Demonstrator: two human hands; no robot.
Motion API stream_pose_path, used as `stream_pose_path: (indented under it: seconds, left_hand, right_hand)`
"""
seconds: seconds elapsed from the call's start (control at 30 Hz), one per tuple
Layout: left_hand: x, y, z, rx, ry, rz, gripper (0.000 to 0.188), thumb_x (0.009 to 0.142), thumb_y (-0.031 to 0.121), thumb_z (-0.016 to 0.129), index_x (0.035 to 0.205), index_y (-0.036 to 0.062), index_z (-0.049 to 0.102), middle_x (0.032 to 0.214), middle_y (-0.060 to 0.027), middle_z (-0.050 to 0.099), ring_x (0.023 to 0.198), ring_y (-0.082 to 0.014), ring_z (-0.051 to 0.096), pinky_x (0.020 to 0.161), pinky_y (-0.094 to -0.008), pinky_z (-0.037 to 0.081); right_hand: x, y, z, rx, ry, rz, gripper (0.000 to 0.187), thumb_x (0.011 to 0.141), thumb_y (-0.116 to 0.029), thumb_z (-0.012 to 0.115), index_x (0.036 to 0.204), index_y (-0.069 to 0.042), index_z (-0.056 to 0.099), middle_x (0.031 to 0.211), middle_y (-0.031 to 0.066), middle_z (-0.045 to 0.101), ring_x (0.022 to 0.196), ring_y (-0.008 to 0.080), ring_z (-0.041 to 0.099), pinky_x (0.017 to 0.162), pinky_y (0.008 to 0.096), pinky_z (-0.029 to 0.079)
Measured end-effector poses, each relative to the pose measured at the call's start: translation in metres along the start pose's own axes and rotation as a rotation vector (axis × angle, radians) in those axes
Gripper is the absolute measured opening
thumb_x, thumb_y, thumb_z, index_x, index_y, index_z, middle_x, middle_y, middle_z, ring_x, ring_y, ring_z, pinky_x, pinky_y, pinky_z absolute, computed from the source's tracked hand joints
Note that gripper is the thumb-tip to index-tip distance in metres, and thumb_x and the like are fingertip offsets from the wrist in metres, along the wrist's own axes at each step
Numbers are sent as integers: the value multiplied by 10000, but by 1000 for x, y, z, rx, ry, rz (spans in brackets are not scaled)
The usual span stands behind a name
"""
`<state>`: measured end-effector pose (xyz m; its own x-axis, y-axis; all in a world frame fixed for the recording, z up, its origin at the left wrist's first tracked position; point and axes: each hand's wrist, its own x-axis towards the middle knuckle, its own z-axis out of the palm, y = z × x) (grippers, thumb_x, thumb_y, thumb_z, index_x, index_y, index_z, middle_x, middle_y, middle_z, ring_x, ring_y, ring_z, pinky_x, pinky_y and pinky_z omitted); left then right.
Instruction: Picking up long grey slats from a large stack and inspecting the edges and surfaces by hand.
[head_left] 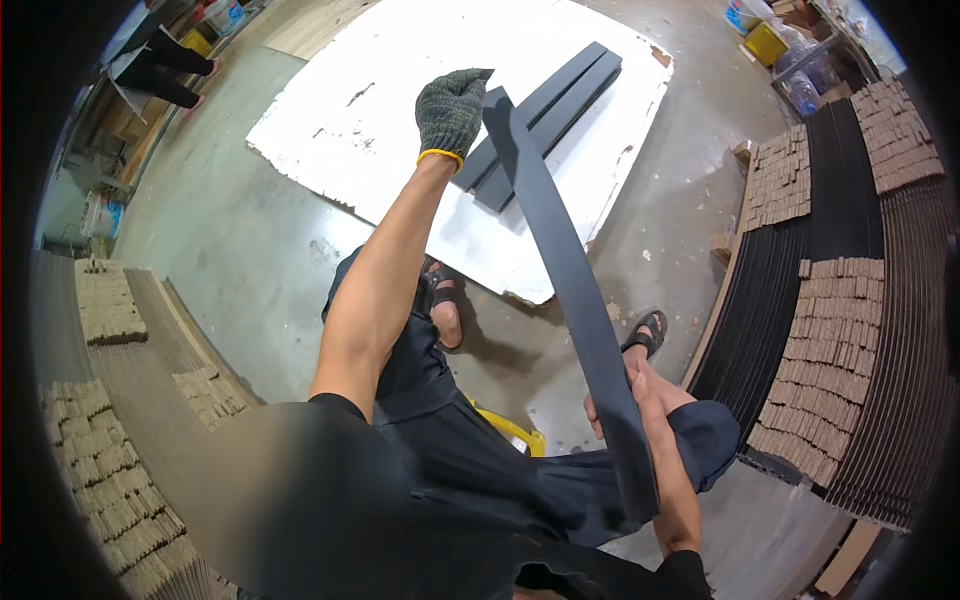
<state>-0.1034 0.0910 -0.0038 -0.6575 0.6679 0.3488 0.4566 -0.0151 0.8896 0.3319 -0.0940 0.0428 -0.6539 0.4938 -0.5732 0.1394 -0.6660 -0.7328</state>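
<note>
A long, narrow dark grey strip [575,270] slants in front of me from the far middle down to my lap. My bare right hand [643,405] is wrapped round its lower part. My left hand [450,112], in a dark knitted glove with a yellow cuff, is a closed fist just left of the strip's far end. A small dark point shows at its fingers, but what it holds is too hidden to name. Beyond the held strip, a few similar dark strips [572,110] lie side by side on a worn white board [350,120] on the floor.
Stacks of dark panels with brown edges [820,350] stand at my right, and more brown-edged stacks [110,420] at my left. Something yellow [510,428] sits beneath my legs. Another person [165,65] is at the far left. Shelves with bottles [800,90] stand far right.
</note>
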Motion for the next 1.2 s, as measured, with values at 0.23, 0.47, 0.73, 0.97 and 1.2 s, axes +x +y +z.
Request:
stream_pose_path:
  seconds: [0.23, 0.47, 0.73, 0.97, 1.2]
  left_hand:
    - [4, -4, -11, 348, 63, 57, 206, 912, 212, 709, 1075, 151, 821, 1074, -100, 760, 953, -256, 718, 892, -356, 555]
    - [-9, 6, -11, 367, -30, 67, 200, 908, 233, 717, 1060, 152, 818, 1073, -115, 752, 953, -278, 722, 886, -367, 556]
    - [-139, 79, 20, 387, -467, 723, 162, 843, 106, 670, 964, 151, 767, 843, -107, 691, 753, -296, 686, 662, -406, 559]
    - [-135, 94, 19, 383, -340, 762, 206, 819, 86, 700, 1001, 154, 767, 819, -83, 689, 696, -262, 678, 637, -388, 564]
    - [-25, 31, -9, 29, -50, 97, 176, 911, 116, 762, 1079, 83, 802, 962, -56, 762, 776, -168, 683, 696, -303, 553]
  right_hand:
    - [4, 5, 1, 17, -74, -34, 924, 856, -814, 588, 1245, 24, 563, 839, 112, 677, 604, 164, 632, 516, 283, 503]
    - [-3, 5, 5, -11, -29, -48, 821, 873, -738, 634, 1143, 37, 618, 837, 115, 678, 611, 167, 631, 519, 288, 503]
    - [-1, 1, 8, -76, 34, -111, 768, 915, -723, 572, 1109, 19, 624, 824, 113, 670, 610, 179, 634, 516, 289, 498]
    - [-3, 2, 6, -25, 64, -169, 771, 924, -709, 559, 1169, 21, 598, 808, 114, 655, 597, 184, 624, 500, 287, 485]
    - [-20, -8, 9, 11, -18, -128, 717, 896, -581, 683, 1224, 50, 590, 829, 138, 666, 633, 190, 635, 514, 293, 495]
